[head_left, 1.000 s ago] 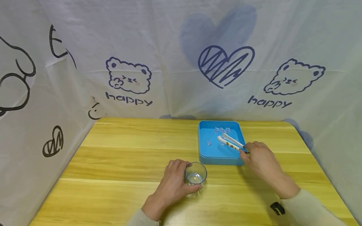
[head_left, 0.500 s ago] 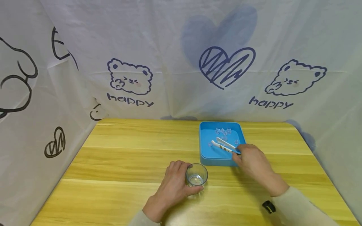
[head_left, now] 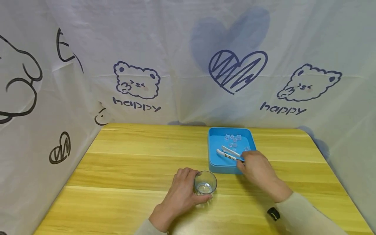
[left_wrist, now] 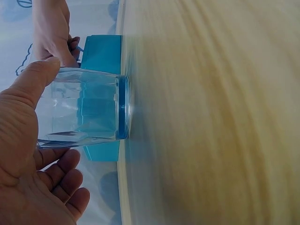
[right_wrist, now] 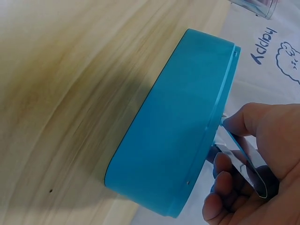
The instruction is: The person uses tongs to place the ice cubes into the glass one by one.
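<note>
My left hand (head_left: 182,191) grips a clear drinking glass (left_wrist: 79,110) near its rim, thumb on one side and fingers on the other. Upright on the table, the glass (head_left: 205,187) shows no cubes inside. With my right hand (head_left: 259,169) I hold a pair of tongs (head_left: 230,154) by its shiny metal handle (right_wrist: 248,161), pinched between thumb and fingers. The white tips of the tongs stand apart, low over the floor of a blue square tray (head_left: 215,167). Several small clear cubes (head_left: 232,137) lie in the tray, most toward its far side.
The wooden table (head_left: 132,156) ends at a white cloth (head_left: 176,42) printed with hearts and bears, which hangs behind and along the sides. A black object (head_left: 273,213) shows beside the right sleeve (head_left: 305,212). The tray stands just beyond the glass.
My right hand has moved left with the tongs, whose tips go from the tray's middle toward its near left part. My left hand stays on the glass.
</note>
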Tool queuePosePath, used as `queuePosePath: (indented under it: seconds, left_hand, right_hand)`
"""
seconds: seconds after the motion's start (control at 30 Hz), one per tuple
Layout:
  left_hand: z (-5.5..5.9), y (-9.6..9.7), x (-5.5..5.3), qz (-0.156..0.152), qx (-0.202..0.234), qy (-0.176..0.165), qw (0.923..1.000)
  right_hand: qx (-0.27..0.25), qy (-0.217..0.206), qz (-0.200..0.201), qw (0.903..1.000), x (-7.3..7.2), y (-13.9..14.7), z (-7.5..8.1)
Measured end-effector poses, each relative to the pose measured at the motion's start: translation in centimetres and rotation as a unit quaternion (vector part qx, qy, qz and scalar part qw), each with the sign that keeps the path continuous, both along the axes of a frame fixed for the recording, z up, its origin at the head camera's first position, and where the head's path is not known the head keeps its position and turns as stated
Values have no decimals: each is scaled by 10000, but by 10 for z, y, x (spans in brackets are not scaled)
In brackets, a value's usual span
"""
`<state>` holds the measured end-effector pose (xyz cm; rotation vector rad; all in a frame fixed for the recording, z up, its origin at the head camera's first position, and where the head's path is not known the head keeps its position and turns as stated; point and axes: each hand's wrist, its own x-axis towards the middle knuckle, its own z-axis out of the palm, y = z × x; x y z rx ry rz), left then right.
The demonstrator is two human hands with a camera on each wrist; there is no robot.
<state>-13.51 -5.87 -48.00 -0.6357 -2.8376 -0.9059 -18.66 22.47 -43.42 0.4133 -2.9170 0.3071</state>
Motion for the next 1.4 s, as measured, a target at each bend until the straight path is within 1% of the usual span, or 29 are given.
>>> queuePosePath:
  seconds: [0.4, 0.57, 0.73, 0.87, 1.03, 1.13, 1.4]
  left_hand:
    - [0, 1, 1, -2, -52, -15, 10000]
    - [1, 0, 1, -9, -109, 9, 9999]
    - [0, 0, 0, -29, -216, 98, 9997]
    - [0, -1, -1, -57, -277, 188, 9994]
    - [2, -2, -2, -86, -407, 351, 9985]
    - [3, -2, -3, -86, -517, 393, 9979]
    - [6, -2, -3, -105, -581, 298, 9978]
  right_hand:
    - [46, 54, -33, 10000, -5, -2, -7]
    - [176, 66, -54, 9998, -6, -3, -9]
    - [305, 332, 67, 9990, -6, -3, -9]
    - [311, 479, 155, 9982, -6, -4, -10]
    - [245, 463, 183, 9985, -7, -5, -10]
    - [223, 439, 188, 9986, -7, -6, -10]
    - [216, 396, 139, 9989, -8, -8, -11]
